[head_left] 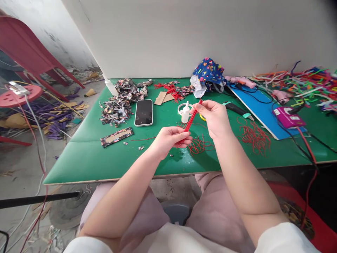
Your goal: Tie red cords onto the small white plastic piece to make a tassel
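Observation:
A bundle of red cords [191,120] is stretched on a slant between my two hands above the green table. My left hand [172,138] is closed round its lower part, while my right hand [212,116] pinches its upper end. Behind the bundle stands a small white nozzle bottle [185,114], beside a white ring-shaped roll [180,108]. Loose red cord [198,146] lies in a tangle on the table below my hands. A second red tangle [255,137] is to the right of my right forearm.
Left are a phone [144,112], a patterned cloth-covered strip [117,137] and fabric scraps [116,114]. Blue floral cloth [209,72], cardboard pieces [164,97] and red tassels [177,92] lie at the back. Right are a cutter [238,110], blue board [259,109], purple box [289,117] and cables.

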`<state>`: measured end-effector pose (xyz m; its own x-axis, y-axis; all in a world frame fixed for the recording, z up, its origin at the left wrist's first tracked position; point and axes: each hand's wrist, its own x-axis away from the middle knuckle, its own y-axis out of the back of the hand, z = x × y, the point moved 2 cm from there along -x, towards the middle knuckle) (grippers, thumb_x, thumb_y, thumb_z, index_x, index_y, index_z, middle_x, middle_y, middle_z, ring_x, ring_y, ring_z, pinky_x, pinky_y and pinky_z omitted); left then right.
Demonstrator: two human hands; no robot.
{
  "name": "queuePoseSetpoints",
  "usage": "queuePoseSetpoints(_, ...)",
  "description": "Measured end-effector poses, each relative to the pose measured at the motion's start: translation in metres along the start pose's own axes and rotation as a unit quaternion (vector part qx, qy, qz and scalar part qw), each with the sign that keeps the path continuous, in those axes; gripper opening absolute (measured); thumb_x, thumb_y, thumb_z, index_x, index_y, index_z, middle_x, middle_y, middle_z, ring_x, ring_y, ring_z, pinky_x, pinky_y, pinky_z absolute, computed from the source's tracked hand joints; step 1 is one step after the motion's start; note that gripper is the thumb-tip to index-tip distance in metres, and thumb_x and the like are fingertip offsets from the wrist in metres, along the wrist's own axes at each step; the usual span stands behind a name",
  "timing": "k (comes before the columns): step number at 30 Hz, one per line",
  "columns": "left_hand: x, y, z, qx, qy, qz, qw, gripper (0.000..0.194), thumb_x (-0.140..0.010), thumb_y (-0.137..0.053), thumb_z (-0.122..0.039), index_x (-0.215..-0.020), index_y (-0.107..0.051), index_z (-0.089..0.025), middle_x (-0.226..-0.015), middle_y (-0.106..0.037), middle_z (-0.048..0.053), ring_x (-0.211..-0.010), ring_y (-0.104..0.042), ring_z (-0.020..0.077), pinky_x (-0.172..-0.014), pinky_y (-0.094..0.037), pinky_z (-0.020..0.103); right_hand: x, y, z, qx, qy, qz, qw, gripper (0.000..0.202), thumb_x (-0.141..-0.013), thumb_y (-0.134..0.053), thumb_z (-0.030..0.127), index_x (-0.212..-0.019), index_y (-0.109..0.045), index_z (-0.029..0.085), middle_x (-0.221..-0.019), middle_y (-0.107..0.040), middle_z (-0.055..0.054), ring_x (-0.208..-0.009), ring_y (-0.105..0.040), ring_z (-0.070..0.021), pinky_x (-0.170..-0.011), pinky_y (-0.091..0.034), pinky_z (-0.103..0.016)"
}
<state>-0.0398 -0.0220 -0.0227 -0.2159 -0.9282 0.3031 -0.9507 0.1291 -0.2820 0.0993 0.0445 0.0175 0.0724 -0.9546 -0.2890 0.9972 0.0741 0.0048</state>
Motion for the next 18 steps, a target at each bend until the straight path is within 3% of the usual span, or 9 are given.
queuePoseSetpoints(9, 0.001, 0.001, 0.004, 0.006, 0.003, 0.029, 1.000, 0.019, -0.068, -0.072, -0.022, -0.084, -0.065, -0.013, -0.086, -0.072, 0.007, -0.073, -0.068, 0.0115, -0.065, -0.054, 0.020, -0.006, 0.010, -0.005, -0.029, 0.004, -0.016, 0.999, 0.015, -0.072, -0.067, 0.034, -0.071, -0.063, 0.020, -0.066, -0.067, 0.002, -0.068, -0.066, -0.0130, -0.077, -0.050, -0.031)
queuePoseSetpoints(18, -0.001, 0.001, 0.010, 0.028, 0.010, 0.064, 0.998, 0.038, -0.065, -0.073, -0.014, -0.101, -0.061, -0.015, -0.095, -0.071, 0.009, -0.086, -0.067, 0.0164, -0.078, -0.053, 0.028, -0.004, 0.011, 0.001, -0.018, 0.035, -0.010, 0.999, 0.018, -0.074, -0.065, 0.039, -0.074, -0.063, 0.021, -0.071, -0.068, 0.001, -0.069, -0.066, -0.0136, -0.075, -0.051, -0.032)
